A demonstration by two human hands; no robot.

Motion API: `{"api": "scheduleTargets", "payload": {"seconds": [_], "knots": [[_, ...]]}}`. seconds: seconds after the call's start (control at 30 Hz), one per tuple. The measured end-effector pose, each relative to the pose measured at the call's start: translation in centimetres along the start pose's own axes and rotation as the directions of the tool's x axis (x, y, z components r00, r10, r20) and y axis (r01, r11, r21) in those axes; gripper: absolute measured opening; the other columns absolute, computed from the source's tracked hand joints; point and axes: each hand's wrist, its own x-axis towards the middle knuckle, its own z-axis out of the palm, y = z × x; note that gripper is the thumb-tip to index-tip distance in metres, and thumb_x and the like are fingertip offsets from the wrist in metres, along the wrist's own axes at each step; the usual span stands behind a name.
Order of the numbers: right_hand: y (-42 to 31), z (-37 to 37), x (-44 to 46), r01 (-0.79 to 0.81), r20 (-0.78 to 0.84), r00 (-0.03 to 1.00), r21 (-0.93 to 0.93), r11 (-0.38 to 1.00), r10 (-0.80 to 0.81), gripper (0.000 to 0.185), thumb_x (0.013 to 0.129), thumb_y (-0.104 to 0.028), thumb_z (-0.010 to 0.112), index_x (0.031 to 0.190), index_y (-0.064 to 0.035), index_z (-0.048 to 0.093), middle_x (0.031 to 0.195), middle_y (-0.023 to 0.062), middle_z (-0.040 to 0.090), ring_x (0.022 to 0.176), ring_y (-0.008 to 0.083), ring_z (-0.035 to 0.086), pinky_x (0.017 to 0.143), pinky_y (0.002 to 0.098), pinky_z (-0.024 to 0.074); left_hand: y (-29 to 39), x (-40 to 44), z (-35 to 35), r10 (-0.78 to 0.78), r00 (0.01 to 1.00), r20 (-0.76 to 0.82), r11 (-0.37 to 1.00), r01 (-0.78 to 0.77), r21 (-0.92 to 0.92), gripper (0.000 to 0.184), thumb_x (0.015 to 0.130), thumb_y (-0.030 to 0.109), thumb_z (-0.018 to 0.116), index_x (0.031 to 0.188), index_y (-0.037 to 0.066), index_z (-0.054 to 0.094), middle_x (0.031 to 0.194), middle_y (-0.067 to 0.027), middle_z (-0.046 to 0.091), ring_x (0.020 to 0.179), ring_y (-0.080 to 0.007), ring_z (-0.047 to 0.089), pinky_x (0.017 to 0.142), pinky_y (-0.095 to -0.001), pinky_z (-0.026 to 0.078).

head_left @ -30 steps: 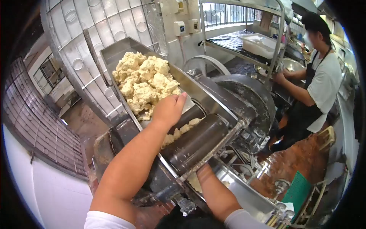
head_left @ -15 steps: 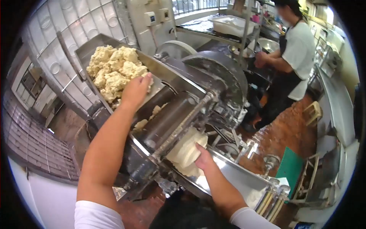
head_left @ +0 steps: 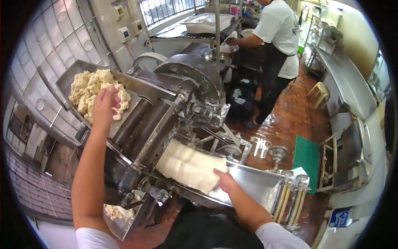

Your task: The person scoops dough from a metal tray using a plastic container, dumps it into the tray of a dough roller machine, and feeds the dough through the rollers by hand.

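Crumbly pale dough (head_left: 89, 89) is heaped in the metal feed tray at the top of a roller machine (head_left: 151, 112). My left hand (head_left: 107, 103) is over the heap's right side, fingers loosely curled and apart, with no separate lump visible in it. Below the rollers, a flat dough sheet (head_left: 188, 164) comes out onto the shiny metal outfeed tray (head_left: 253, 182). My right hand (head_left: 226, 181) grips the sheet's free right edge, thumb on top and fingers hidden underneath. Little dough shows between the dark rollers.
Another person (head_left: 277, 37) stands beyond the machine at a metal bowl (head_left: 226, 49). A lower tray (head_left: 120, 224) holds more dough scraps. Slim rollers (head_left: 290, 199) sit at the outfeed's end. A green mat (head_left: 306, 164) and a stool (head_left: 319, 94) are to the right.
The dough sheet now lies longer and flatter along the outfeed, its edge drawn away from the rollers by my right hand. Scraps between the rollers have gone. The other person has turned away.
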Motion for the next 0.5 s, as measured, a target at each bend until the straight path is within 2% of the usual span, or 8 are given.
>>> {"api": "scheduleTargets", "payload": {"seconds": [0.1, 0.2, 0.23, 0.27, 0.3, 0.37, 0.43, 0.5], "knots": [[-0.3, -3.4, -2.1, -0.008, -0.132, 0.991, -0.049, 0.999, 0.001, 0.036, 0.088, -0.015, 0.065, 0.117, 0.0044, 0.057, 0.117, 0.0142, 0.061, 0.104, 0.0254, 0.06, 0.093, 0.0379, 0.0472, 4.7, -6.3, -1.6, 0.103, 0.967, 0.232, 0.994, -0.095, -0.046, 0.045, 0.093, 0.047, 0.051, 0.103, 0.003, 0.058, 0.074, -0.0027, 0.058, 0.064, -0.0096, 0.055, 0.054, -0.0238, 0.043], [0.9, -10.2, -3.3, -0.004, -0.361, 0.921, -0.387, 0.922, -0.148, 0.037, 0.084, -0.019, 0.069, 0.111, 0.0046, 0.061, 0.108, 0.0147, 0.064, 0.094, 0.0249, 0.064, 0.082, 0.0377, 0.051, 5.8, -13.4, -4.5, 0.144, 0.817, 0.559, 0.985, -0.066, -0.158, 0.051, 0.086, 0.05, 0.061, 0.101, 0.001, 0.059, 0.079, -0.0065, 0.063, 0.07, -0.0126, 0.061, 0.061, -0.0236, 0.046], [0.9, -12.9, -3.6, -0.105, -0.484, 0.868, -0.396, 0.912, -0.11, 0.039, 0.083, -0.021, 0.07, 0.111, 0.0042, 0.061, 0.106, 0.0148, 0.065, 0.089, 0.0248, 0.065, 0.076, 0.0377, 0.0527, 5.9, -15.7, -5.8, 0.056, 0.717, 0.695, 0.956, 0.162, -0.243, 0.047, 0.08, 0.032, 0.073, 0.108, -0.004, 0.059, 0.091, -0.0086, 0.066, 0.079, -0.0145, 0.062, 0.074, -0.0273, 0.049], [0.1, -14.1, -5.4, -0.174, -0.519, 0.847, -0.479, 0.861, -0.117, 0.042, 0.081, -0.025, 0.072, 0.11, 0.0037, 0.062, 0.102, 0.0137, 0.066, 0.086, 0.0245, 0.065, 0.071, 0.0376, 0.0529, 5.2, -16.8, -7.6, 0.005, 0.547, 0.837, 0.975, 0.183, -0.126, 0.05, 0.077, 0.026, 0.077, 0.113, -0.005, 0.059, 0.098, -0.0116, 0.067, 0.087, -0.0166, 0.064, 0.078, -0.0284, 0.049], [-0.8, -14.9, -7.2, -0.246, -0.547, 0.827, -0.553, 0.796, -0.125, 0.045, 0.079, -0.029, 0.074, 0.108, 0.0031, 0.062, 0.098, 0.0126, 0.067, 0.083, 0.0243, 0.065, 0.065, 0.0374, 0.0532, 3.7, -17.8, -8.2, 0.042, 0.351, 0.935, 0.962, 0.238, -0.132, 0.052, 0.078, 0.021, 0.076, 0.12, -0.005, 0.057, 0.106, -0.0123, 0.066, 0.094, -0.0181, 0.063, 0.082, -0.0293, 0.048], [0.2, -19.8, -7.7, -0.273, -0.605, 0.792, -0.473, 0.838, -0.084, 0.048, 0.078, -0.039, 0.073, 0.104, 0.0005, 0.065, 0.087, 0.0098, 0.069, 0.078, 0.025, 0.066, 0.059, 0.0372, 0.0518, 1.2, -21.3, -8.6, -0.055, 0.195, 0.979, 0.917, 0.397, -0.028, 0.052, 0.083, 0.021, 0.072, 0.126, -0.001, 0.055, 0.108, -0.0091, 0.065, 0.099, -0.0177, 0.06, 0.086, -0.03, 0.046], [-5.1, -14.9, -11.7, -0.613, -0.69, 0.723, -0.655, 0.441, -0.021, 0.049, 0.079, -0.044, 0.069, 0.098, 0.0013, 0.066, 0.079, 0.0113, 0.068, 0.079, 0.0276, 0.067, 0.064, 0.0387, 0.0522, -2.7, -25.3, -8.7, -0.216, 0.205, 0.955, 0.79, 0.612, 0.048, 0.057, 0.089, 0.041, 0.06, 0.126, -0.002, 0.054, 0.107, -0.0115, 0.065, 0.095, -0.016, 0.06, 0.081, -0.0291, 0.047], [-6.5, -16.6, -11.4, -0.538, -0.527, 0.763, -0.839, 0.083, -0.374, 0.048, 0.081, -0.045, 0.065, 0.094, 0.0017, 0.067, 0.078, 0.0138, 0.067, 0.078, 0.0287, 0.067, 0.066, 0.0396, 0.0513, -6.9, -27.9, -8.2, -0.376, 0.21, 0.903, 0.643, 0.761, 0.091, 0.072, 0.088, 0.058, 0.053, 0.122, -0.005, 0.054, 0.107, -0.016, 0.064, 0.09, -0.0181, 0.063, 0.08, -0.0312, 0.048]]}}
